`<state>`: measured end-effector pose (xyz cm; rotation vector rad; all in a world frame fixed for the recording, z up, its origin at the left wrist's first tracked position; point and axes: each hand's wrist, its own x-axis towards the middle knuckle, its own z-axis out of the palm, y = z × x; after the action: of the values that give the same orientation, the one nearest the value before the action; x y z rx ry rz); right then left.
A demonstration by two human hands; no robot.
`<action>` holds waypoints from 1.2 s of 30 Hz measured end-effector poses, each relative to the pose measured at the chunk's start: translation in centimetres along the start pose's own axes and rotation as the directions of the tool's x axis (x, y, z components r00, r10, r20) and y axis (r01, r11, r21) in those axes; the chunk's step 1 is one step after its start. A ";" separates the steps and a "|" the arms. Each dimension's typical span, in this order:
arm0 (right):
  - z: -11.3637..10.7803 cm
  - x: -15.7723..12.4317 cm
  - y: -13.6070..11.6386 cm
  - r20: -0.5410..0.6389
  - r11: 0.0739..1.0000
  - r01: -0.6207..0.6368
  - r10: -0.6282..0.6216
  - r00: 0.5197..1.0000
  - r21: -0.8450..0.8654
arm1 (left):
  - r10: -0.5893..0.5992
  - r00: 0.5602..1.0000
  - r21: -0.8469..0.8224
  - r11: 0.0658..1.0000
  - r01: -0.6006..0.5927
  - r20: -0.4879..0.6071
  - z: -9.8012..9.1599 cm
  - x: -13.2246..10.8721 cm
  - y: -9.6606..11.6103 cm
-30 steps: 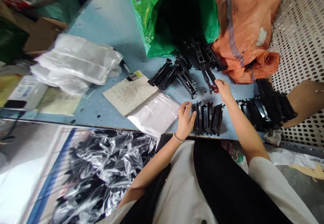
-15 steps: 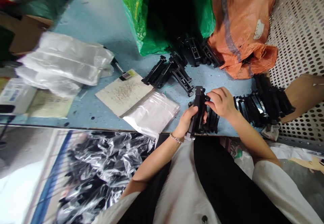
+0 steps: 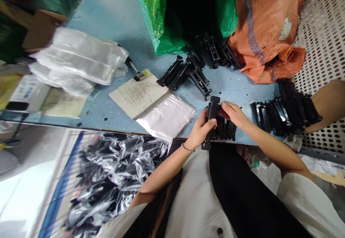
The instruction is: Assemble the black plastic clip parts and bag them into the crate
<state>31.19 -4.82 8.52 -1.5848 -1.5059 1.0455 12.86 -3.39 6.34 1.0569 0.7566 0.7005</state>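
A long black plastic part (image 3: 212,113), slotted and blocky at its ends, is tilted over the table's front edge. My left hand (image 3: 201,128) is wrapped round its lower half, thumb across the top face. Close against its upper right side is my right hand (image 3: 234,114), fingers bent and pressed together; what they hold, if anything, is hidden. A row of similar black parts (image 3: 229,128) lies just under and right of the held one. Several more black parts (image 3: 199,82) lie loosely beyond my hands.
A green bag (image 3: 159,33) gapes at the back, black parts at its mouth, beside an orange sack (image 3: 269,26). More parts (image 3: 288,108) are piled right. Clear plastic bags (image 3: 172,116), cardboard (image 3: 137,94) and a bag stack (image 3: 81,58) lie left. Wrapped black items (image 3: 118,173) sit below the edge.
My right fingers have changed from a raised pinch at the part's upper right side to a lower, more curled pose. The part stays in my left hand. The whole view has shifted slightly.
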 end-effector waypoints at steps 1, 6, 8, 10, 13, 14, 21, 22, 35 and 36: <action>-0.8 0.0 -0.1 -0.016 0.984 0.092 -0.095 0.995 -0.154 | -0.022 1.000 -0.035 0.999 0.022 0.009 -0.1 0.0 0.3; -3.9 0.8 -0.5 0.241 0.524 0.500 -0.485 0.841 -0.690 | -0.179 0.974 -0.132 0.971 0.197 0.138 -0.2 -0.3 2.2; -4.1 1.3 -0.2 0.337 0.414 0.577 -0.521 0.784 -0.704 | -0.209 0.963 -0.125 0.965 0.231 0.167 -0.1 -0.6 2.8; -3.8 1.6 0.2 0.332 0.403 0.590 -0.548 0.768 -0.700 | -0.179 0.976 -0.113 0.975 0.193 0.124 0.1 -0.8 2.9; -3.1 2.1 0.6 0.264 0.455 0.552 -0.553 0.790 -0.699 | -0.134 0.989 -0.117 0.983 0.140 0.058 0.3 -0.8 2.6; -3.1 2.2 0.7 0.258 0.464 0.542 -0.544 0.799 -0.701 | -0.140 0.988 -0.131 0.980 0.149 0.072 0.2 -0.7 2.4; -2.3 0.0 -0.9 0.264 0.398 0.567 -0.598 0.757 -0.722 | -0.231 0.972 -0.272 0.939 0.211 -0.044 -1.3 0.6 1.7; -1.5 -0.9 -1.1 0.280 0.405 0.598 -0.614 0.738 -0.692 | -0.239 0.969 -0.289 0.934 0.211 -0.066 -1.2 0.7 1.8; 3.4 2.0 -1.2 0.146 0.929 0.058 -0.004 0.989 -0.365 | 0.097 0.924 0.034 0.995 -0.091 -0.371 -4.7 0.8 -4.2; 3.4 3.8 -1.0 0.042 0.891 0.042 -0.026 0.999 -0.453 | 0.114 0.922 0.123 0.990 -0.073 -0.369 -4.7 1.0 -5.2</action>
<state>27.71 -1.04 7.64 -1.8488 -1.8957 0.7321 10.34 -2.01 -0.12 1.0740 1.0886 0.9707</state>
